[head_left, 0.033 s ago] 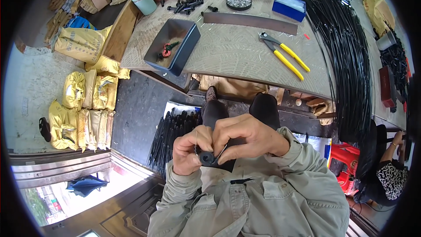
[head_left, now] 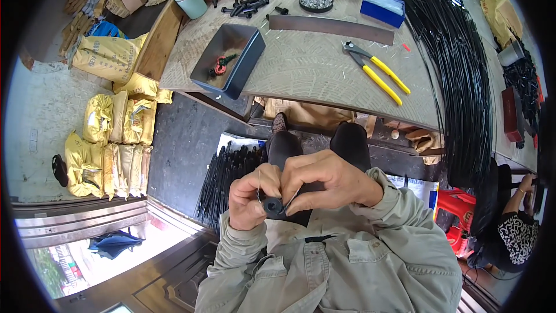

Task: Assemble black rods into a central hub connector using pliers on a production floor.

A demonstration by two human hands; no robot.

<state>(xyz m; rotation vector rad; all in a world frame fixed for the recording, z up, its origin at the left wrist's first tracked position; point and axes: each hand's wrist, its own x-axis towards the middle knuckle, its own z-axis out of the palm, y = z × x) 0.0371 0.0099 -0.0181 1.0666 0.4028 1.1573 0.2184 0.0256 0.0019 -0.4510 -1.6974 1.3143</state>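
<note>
Over my lap, my left hand (head_left: pixel 249 197) is closed around a small black round part (head_left: pixel 274 207) with a hole in its end. A thin wire-like piece stands up beside the left fingers. My right hand (head_left: pixel 330 182) pinches at the right side of this part, where a thin dark strip (head_left: pixel 291 199) runs up between the fingertips. The two hands touch, and the fingers hide the rest of the part. On the bench beyond lie end-cutting pliers (head_left: pixel 375 74) with yellow handles.
The bench (head_left: pixel 307 75) holds a dark bin (head_left: pixel 249 61), a long metal strip (head_left: pixel 330 30), a dish of small silvery pieces (head_left: pixel 316 1), a blue box (head_left: pixel 382 8) and black rods (head_left: pixel 463 75). More rods (head_left: pixel 223 182) stand left of my legs. A person (head_left: pixel 518 232) sits at the right.
</note>
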